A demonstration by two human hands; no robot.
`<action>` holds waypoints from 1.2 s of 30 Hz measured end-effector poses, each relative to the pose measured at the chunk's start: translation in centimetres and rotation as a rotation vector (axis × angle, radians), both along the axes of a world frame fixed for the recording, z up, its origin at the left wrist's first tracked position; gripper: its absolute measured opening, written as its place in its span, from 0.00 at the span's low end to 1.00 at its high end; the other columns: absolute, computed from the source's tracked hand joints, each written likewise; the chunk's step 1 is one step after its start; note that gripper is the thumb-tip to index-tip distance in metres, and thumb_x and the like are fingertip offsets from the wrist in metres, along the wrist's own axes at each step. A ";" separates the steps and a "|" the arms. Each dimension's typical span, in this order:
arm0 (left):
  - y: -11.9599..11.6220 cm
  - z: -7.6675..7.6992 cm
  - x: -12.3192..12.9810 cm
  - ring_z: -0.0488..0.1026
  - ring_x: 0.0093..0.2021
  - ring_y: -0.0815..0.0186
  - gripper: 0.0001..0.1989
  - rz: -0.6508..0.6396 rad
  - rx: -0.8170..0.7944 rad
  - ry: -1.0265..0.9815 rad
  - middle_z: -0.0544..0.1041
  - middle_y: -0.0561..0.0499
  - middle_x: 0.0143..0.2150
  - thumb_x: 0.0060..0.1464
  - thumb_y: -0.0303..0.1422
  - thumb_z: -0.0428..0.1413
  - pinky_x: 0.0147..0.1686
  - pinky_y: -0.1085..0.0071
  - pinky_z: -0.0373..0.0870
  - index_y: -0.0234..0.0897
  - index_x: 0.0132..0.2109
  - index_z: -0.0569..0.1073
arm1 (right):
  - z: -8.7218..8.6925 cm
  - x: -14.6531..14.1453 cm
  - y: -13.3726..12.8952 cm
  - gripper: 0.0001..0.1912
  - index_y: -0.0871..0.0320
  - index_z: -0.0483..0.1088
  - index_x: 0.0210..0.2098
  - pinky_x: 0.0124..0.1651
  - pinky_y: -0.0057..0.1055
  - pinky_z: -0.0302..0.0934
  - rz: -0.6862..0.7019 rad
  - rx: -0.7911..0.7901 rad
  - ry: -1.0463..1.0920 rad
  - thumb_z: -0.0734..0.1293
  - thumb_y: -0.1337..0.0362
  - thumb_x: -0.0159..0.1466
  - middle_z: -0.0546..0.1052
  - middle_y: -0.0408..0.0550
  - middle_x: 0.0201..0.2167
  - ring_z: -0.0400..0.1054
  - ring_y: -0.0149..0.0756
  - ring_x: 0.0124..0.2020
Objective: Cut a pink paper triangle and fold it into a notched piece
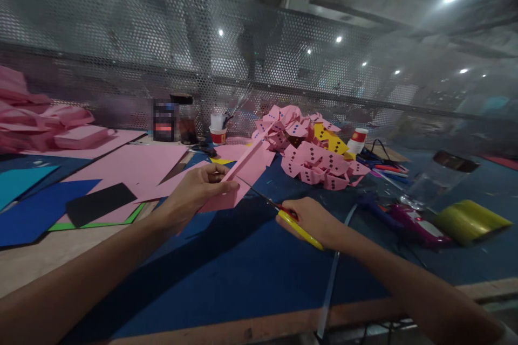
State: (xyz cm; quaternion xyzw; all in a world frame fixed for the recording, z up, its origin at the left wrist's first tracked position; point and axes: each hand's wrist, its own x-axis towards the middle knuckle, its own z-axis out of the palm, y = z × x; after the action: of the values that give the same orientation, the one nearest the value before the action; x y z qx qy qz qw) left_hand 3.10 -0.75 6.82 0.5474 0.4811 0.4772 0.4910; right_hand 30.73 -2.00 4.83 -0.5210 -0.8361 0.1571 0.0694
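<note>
Pinched between the thumb and fingers of my left hand (204, 186) is a folded sheet of pink paper (251, 164), raised above the blue table top (226, 280). My right hand (309, 221) grips scissors (301, 230) by their yellow and red handles. The blades point up and left, and their tips reach the pink paper near my left thumb. Whether the blades are parted I cannot make out. Behind the scissors lies a heap of folded pink paper pieces (319, 164) with dark dots.
Pink sheets (129, 167), blue card (48, 210) and a black card (101, 204) lie left. A jar (187, 121) and paper cup (217, 135) stand behind. At right are a clear jar (441, 178), a yellow roll (471, 221) and pens (390, 170). A perforated metal screen (162, 54) rises behind.
</note>
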 end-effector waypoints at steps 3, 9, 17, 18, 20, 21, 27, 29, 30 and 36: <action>0.0 0.0 0.0 0.74 0.27 0.67 0.24 -0.002 -0.006 0.007 0.79 0.54 0.29 0.34 0.39 0.76 0.25 0.74 0.64 0.38 0.36 0.74 | 0.1 0.0 0.0 0.14 0.58 0.75 0.32 0.30 0.30 0.42 0.005 -0.016 -0.001 0.68 0.55 0.68 0.72 0.43 0.23 0.62 0.30 0.26; 0.2 -0.1 0.0 0.72 0.26 0.69 0.24 -0.003 -0.022 -0.037 0.78 0.56 0.28 0.33 0.36 0.76 0.25 0.75 0.63 0.39 0.35 0.74 | 0.1 -0.1 0.0 0.12 0.58 0.75 0.31 0.30 0.30 0.42 -0.004 -0.025 0.001 0.69 0.56 0.67 0.73 0.43 0.23 0.63 0.31 0.26; 0.4 -0.4 -0.2 0.71 0.27 0.71 0.22 -0.019 -0.025 -0.056 0.77 0.57 0.29 0.34 0.34 0.77 0.26 0.76 0.64 0.38 0.36 0.75 | 0.2 -0.1 -0.1 0.12 0.58 0.73 0.31 0.30 0.30 0.41 -0.009 -0.015 -0.005 0.68 0.57 0.66 0.73 0.43 0.23 0.63 0.30 0.26; 0.3 -0.4 -0.2 0.71 0.27 0.71 0.23 -0.020 -0.024 -0.058 0.77 0.57 0.29 0.34 0.34 0.77 0.26 0.76 0.64 0.38 0.35 0.75 | 0.2 -0.2 -0.1 0.12 0.58 0.73 0.31 0.30 0.30 0.41 -0.012 -0.024 -0.010 0.69 0.57 0.66 0.73 0.43 0.23 0.63 0.30 0.26; 0.2 -0.3 -0.2 0.71 0.27 0.71 0.23 -0.021 -0.022 -0.064 0.77 0.57 0.28 0.33 0.34 0.77 0.26 0.76 0.64 0.38 0.35 0.74 | 0.3 -0.2 -0.1 0.13 0.59 0.74 0.31 0.30 0.30 0.42 -0.016 -0.029 -0.018 0.68 0.56 0.67 0.74 0.43 0.24 0.63 0.31 0.27; 0.2 -0.2 -0.2 0.71 0.26 0.71 0.22 -0.022 -0.024 -0.065 0.76 0.57 0.28 0.34 0.34 0.77 0.26 0.76 0.63 0.38 0.35 0.74 | 0.3 -0.3 -0.1 0.13 0.59 0.74 0.31 0.30 0.30 0.42 -0.019 -0.027 -0.021 0.68 0.56 0.67 0.74 0.44 0.24 0.64 0.31 0.27; 0.2 -0.3 -0.3 0.71 0.26 0.72 0.24 -0.026 -0.040 -0.067 0.77 0.57 0.29 0.35 0.34 0.77 0.25 0.78 0.63 0.38 0.37 0.74 | 0.5 -0.3 -0.2 0.12 0.59 0.73 0.30 0.30 0.30 0.41 -0.022 -0.009 -0.033 0.68 0.58 0.67 0.73 0.43 0.23 0.63 0.30 0.26; 0.2 -0.4 -0.3 0.71 0.26 0.71 0.24 -0.026 -0.042 -0.059 0.77 0.57 0.29 0.34 0.35 0.77 0.25 0.78 0.63 0.37 0.37 0.74 | 0.5 -0.4 -0.2 0.12 0.59 0.73 0.30 0.30 0.30 0.40 -0.031 -0.013 -0.043 0.68 0.58 0.67 0.73 0.43 0.23 0.63 0.29 0.25; 0.2 -0.3 -0.2 0.71 0.26 0.71 0.25 -0.024 -0.043 -0.057 0.76 0.57 0.29 0.34 0.35 0.77 0.25 0.78 0.63 0.37 0.37 0.74 | 0.5 -0.4 -0.2 0.12 0.59 0.73 0.30 0.30 0.30 0.40 -0.033 -0.015 -0.047 0.68 0.58 0.67 0.74 0.43 0.23 0.63 0.29 0.25; 0.0 -0.1 0.0 0.69 0.25 0.73 0.25 -0.024 -0.041 -0.074 0.75 0.58 0.28 0.33 0.36 0.77 0.24 0.77 0.61 0.37 0.35 0.74 | 0.5 -0.4 -0.2 0.12 0.59 0.74 0.31 0.30 0.30 0.41 -0.037 0.002 -0.068 0.67 0.59 0.68 0.76 0.44 0.24 0.65 0.30 0.26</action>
State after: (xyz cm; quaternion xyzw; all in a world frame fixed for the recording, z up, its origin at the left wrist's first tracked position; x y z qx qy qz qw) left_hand 3.11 -0.74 6.75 0.5250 0.4659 0.4812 0.5252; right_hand 30.32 -2.18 5.30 -0.5414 -0.8283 0.1374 0.0443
